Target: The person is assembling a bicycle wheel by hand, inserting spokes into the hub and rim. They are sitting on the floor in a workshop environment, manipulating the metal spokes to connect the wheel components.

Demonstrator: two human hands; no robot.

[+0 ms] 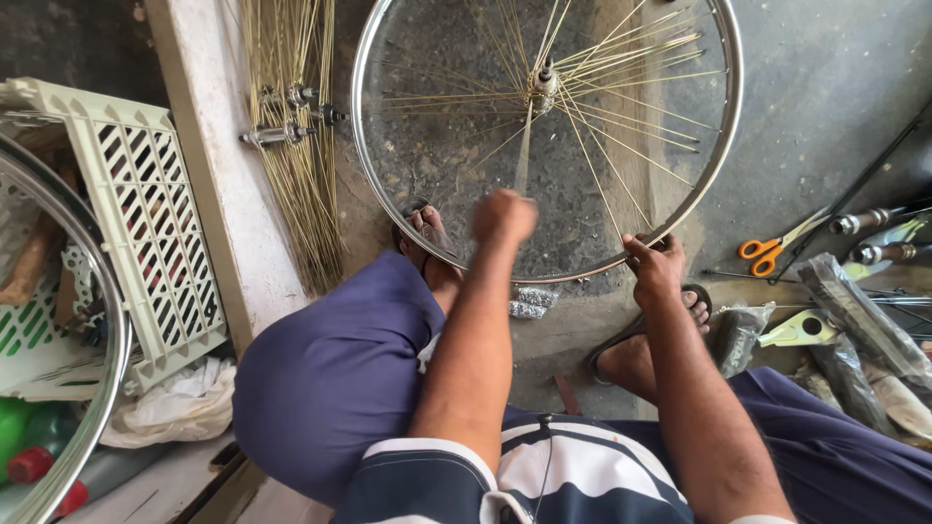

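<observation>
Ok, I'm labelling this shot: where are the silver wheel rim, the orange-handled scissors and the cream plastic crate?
Silver wheel rim (361, 146): head view, on its left edge.
Orange-handled scissors (760, 252): head view, on the orange handles.
Cream plastic crate (146, 209): head view, on its slotted side wall.

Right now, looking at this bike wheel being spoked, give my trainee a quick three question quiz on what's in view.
1. True or false: the right hand grips the wheel rim at its near edge.
2. Which lies to the right of the wheel on the floor? A) orange-handled scissors B) a red hammer C) a blue bucket
3. Fill in: the left hand, closed in a fist, is raised over the wheel, on a line with a loose ______ running to the hub.

Key: 1 true; 2 A; 3 spoke.
</observation>
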